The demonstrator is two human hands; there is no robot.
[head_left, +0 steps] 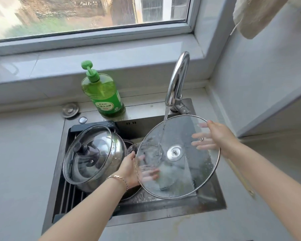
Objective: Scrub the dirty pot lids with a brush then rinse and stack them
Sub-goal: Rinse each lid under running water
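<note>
A large glass pot lid (189, 171) with a steel rim is held tilted over the sink, its underside towards me. Water from the tap (178, 75) runs onto its left half. My left hand (127, 169) holds the lid's left rim, thumb in front and fingers showing through the glass behind. My right hand (221, 136) holds the upper right rim the same way, fingers spread behind the glass. A smaller glass lid (87, 153) with a black knob sits on a steel pot (117, 148) at the left of the sink. No brush is in view.
The steel sink (163, 213) has a drying rack (66, 193) on its left side under the pot. A green dish soap bottle (103, 94) stands behind the sink. A metal drain plug (70, 109) lies on the counter. A cloth (255, 16) hangs at the top right.
</note>
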